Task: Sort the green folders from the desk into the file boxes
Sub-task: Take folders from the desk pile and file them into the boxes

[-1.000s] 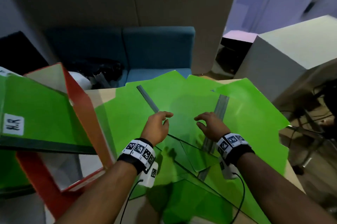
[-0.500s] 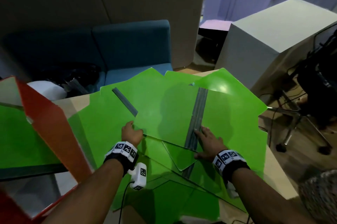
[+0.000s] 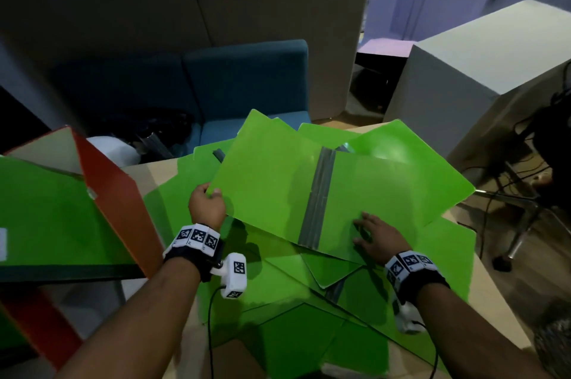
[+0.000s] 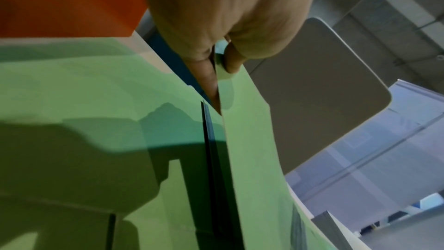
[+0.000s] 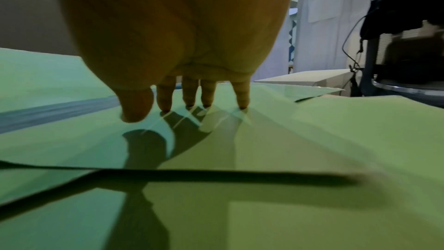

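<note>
The open folder is pinched at its left corner by the left hand, nearest the file box; its right half is pressed flat by the right hand.

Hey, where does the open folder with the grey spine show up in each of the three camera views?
Head: open folder at centre, atop the pile.
Left wrist: its cover runs down the middle, pinched by the left hand.
Right wrist: it fills the left half.
Shared landmark: grey spine.
</note>
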